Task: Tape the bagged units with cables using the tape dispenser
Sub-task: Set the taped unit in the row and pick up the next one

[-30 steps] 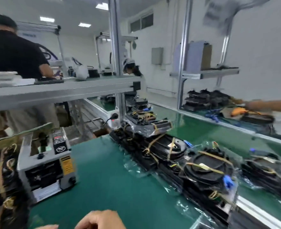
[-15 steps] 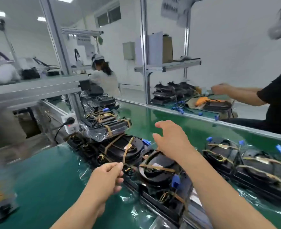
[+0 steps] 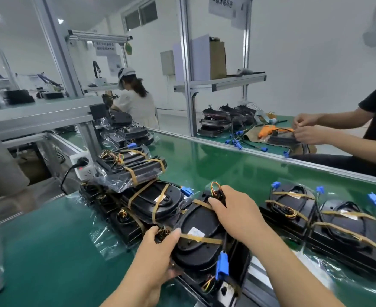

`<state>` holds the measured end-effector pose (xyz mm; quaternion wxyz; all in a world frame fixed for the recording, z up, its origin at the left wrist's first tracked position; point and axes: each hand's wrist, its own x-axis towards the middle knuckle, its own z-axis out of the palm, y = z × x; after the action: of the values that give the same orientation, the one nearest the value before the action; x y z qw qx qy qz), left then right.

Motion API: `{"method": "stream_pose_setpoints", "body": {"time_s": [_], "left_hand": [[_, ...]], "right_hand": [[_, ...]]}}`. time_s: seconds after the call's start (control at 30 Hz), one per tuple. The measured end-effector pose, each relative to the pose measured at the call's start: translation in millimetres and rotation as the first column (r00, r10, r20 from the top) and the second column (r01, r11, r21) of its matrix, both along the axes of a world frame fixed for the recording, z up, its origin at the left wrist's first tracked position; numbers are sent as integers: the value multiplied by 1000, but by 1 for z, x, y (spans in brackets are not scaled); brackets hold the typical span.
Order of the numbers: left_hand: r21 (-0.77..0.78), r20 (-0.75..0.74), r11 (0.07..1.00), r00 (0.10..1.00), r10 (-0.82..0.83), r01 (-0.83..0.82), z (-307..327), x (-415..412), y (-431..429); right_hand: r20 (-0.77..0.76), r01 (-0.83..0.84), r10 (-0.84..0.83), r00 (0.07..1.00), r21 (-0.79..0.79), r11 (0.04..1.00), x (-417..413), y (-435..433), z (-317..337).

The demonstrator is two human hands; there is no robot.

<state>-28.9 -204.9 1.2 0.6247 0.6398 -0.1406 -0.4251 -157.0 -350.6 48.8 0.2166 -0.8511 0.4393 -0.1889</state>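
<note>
A black oval unit (image 3: 201, 233) in a clear bag lies in front of me, crossed by brown tape strips, with a blue connector at its near end. My left hand (image 3: 158, 255) grips its left edge, thumb on top. My right hand (image 3: 235, 214) holds its far right end by the coiled cable. More bagged, taped units (image 3: 154, 200) are stacked to the left. Two others (image 3: 320, 220) lie on the conveyor at the right. The tape dispenser is out of view.
The green conveyor belt (image 3: 216, 167) runs behind the units, with a metal rail (image 3: 315, 165) beyond. A person at the right (image 3: 311, 131) works by an orange tool (image 3: 268, 130). A white power strip (image 3: 83, 166) hangs on the frame at the left. Green mat (image 3: 49, 251) lies before me.
The view swung right, away from the tape dispenser. Both my hands reached forward and took hold of the nearest bagged unit.
</note>
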Motion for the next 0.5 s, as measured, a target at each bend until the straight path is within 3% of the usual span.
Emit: {"method": "stream_pose_setpoints", "body": {"time_s": [0.1,0.23,0.37,0.5], "left_hand": [[-74,55,997,998,31,-27,-6,5,22],[-217,2,973,997,81,-78,-6,22,78],[-310,-82,904,956,282,-293,-11,46,144],[-309,-129,835,889,438,-456,-14,65,210]], "right_hand": [[129,-90,117,985,-200,976,2,33,19],[252,-248,399,882,-471,846,27,89,38],[282,-432,601,748,-480,764,72,142,39],[244,-583,749,616,-499,641,118,190,28]]}}
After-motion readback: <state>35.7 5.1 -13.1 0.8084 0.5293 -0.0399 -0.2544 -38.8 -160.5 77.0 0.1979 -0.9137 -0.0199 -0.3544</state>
